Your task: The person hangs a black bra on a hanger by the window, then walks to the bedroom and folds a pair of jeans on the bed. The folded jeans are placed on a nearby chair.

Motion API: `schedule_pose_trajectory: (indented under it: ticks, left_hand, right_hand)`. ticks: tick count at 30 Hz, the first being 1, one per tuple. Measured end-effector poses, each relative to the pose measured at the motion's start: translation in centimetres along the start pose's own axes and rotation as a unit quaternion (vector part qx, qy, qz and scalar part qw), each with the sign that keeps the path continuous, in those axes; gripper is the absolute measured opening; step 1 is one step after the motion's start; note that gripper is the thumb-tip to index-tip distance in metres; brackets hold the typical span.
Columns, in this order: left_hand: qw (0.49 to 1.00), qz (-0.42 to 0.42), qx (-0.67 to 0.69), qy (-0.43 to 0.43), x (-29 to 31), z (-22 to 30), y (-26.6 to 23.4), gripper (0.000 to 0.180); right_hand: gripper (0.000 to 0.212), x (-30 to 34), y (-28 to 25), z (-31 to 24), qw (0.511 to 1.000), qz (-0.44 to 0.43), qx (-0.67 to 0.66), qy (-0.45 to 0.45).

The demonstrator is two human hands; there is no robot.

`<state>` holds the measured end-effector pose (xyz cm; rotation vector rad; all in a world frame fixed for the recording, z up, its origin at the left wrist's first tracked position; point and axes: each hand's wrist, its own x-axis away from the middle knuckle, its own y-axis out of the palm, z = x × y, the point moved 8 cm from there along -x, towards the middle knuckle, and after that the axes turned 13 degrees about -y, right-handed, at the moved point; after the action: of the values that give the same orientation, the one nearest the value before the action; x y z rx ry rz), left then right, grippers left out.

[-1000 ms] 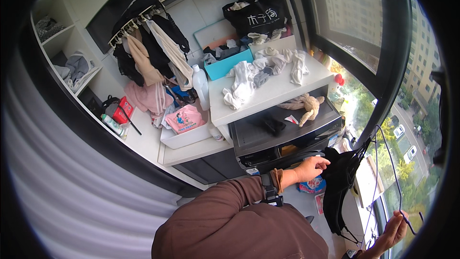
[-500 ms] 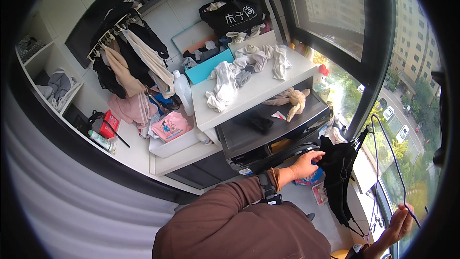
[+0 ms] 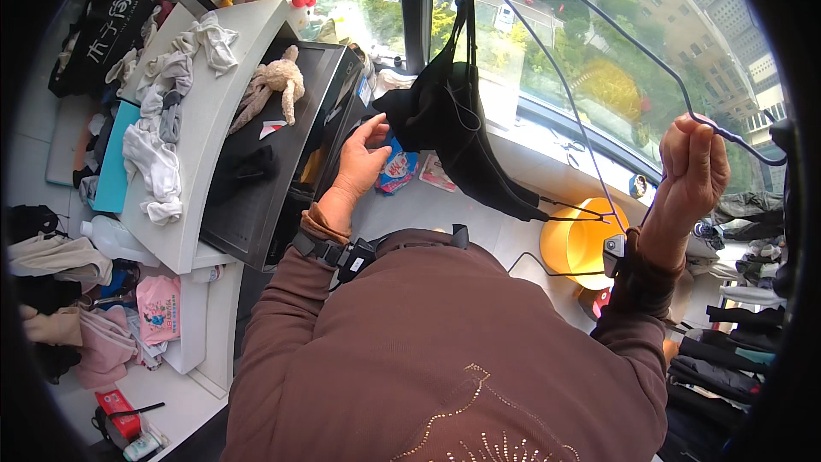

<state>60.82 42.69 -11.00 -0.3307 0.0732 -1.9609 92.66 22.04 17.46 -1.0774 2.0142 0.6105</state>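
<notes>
My right hand point(image 3: 694, 167) is closed round the dark wire of a clothes hanger point(image 3: 590, 8), raised on the right by the window. From the hanger's two ends hangs a black bra point(image 3: 462, 133) by its thin straps, one end high near the window and the other low by a yellow bucket. My left hand point(image 3: 361, 154) is beside the bra's left edge, fingers apart and holding nothing; I cannot tell whether the fingertips touch the cloth.
On the left, white socks point(image 3: 152, 162) lie on a white counter point(image 3: 214, 111). A plush toy point(image 3: 278, 81) rests on a dark appliance top point(image 3: 256, 180). The yellow bucket point(image 3: 569, 244) stands on the floor. Clothes point(image 3: 718, 359) hang at the far right, and a window point(image 3: 547, 60) lies ahead.
The view has swung to the right, bringing the bucket and the hanging clothes into sight. The hanger with the bra is still in my right hand. My left hand stays near the bra's edge.
</notes>
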Motion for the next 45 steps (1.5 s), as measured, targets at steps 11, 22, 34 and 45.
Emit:
schedule_pose_trajectory:
  ticks: [11,22,34,45]
  left_hand:
    - [0.999,-0.02,0.017,-0.019,-1.5,-3.4,-1.1,0.056]
    - [0.989,-0.099,0.026,-0.111,-6.2,-7.6,1.9,0.076]
    - [0.615,-0.323,0.5,-0.517,-3.5,-13.4,15.8,0.041]
    - [0.84,-0.026,0.48,-0.25,-9.3,-11.2,-1.0,0.019]
  right_hand:
    - [0.031,1.7,2.4,-3.6,0.999,0.026,0.048,0.001]
    - [0.03,-0.7,0.1,-11.4,0.998,-0.002,0.057,-0.026]
    - [0.026,1.0,-1.5,-16.7,0.998,0.018,0.064,0.01]
    - [0.03,5.4,-5.9,-12.0,0.994,0.087,0.012,0.069]
